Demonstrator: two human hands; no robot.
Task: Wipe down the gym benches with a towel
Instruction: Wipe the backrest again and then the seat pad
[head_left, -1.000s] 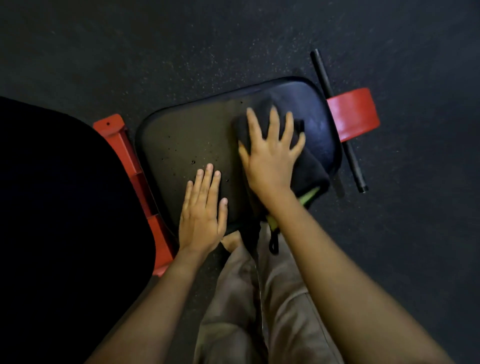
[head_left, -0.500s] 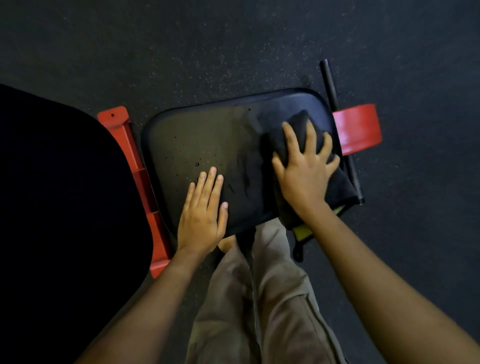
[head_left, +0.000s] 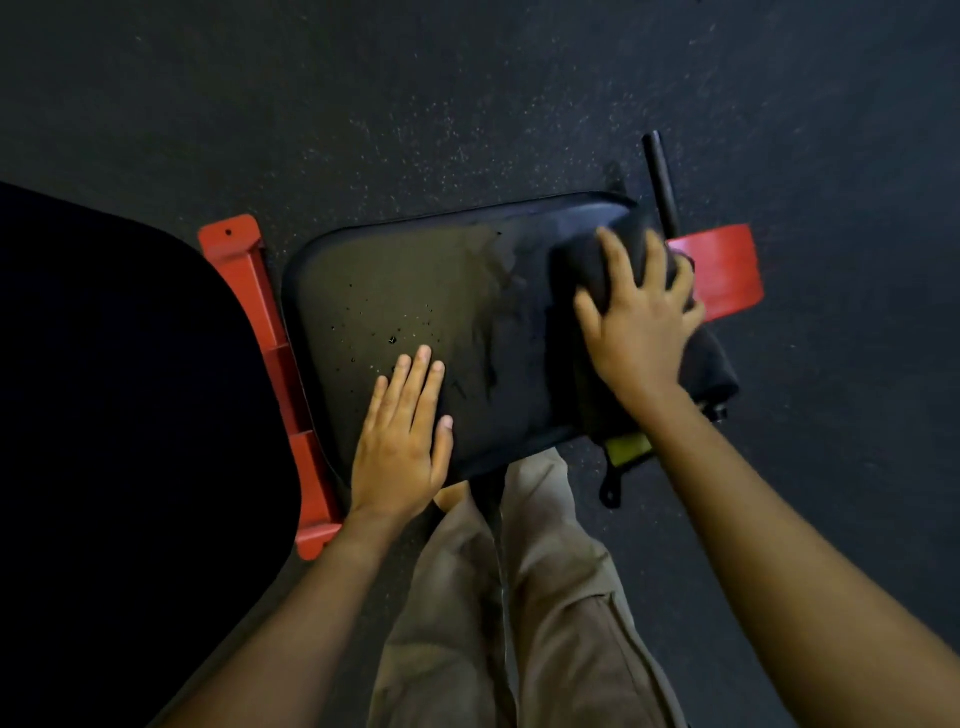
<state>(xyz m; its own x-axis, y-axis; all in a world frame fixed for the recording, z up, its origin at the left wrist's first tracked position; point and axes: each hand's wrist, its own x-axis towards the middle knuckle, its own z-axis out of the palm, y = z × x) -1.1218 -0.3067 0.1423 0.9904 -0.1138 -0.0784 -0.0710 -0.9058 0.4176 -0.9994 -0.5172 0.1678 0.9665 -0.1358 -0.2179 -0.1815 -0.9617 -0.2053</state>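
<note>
A black padded bench seat (head_left: 415, 291) lies below me, with small droplets on its left half and wet streaks in the middle. A dark towel (head_left: 709, 364) with a yellow-green tag covers the pad's right end and hangs over its edge. My right hand (head_left: 636, 322) presses flat on the towel with fingers spread. My left hand (head_left: 402, 436) rests flat on the pad's near edge, fingers straight and together.
The red bench frame (head_left: 275, 374) runs along the pad's left side, and a red plate (head_left: 727, 275) sticks out at the right. A black bar (head_left: 661, 182) crosses behind that plate. A second black pad (head_left: 130, 415) fills the left. My legs stand on dark rubber flooring (head_left: 467, 104).
My right hand has slid the towel rightward across the pad to its right end, leaving wet streaks. My left hand has stayed in place.
</note>
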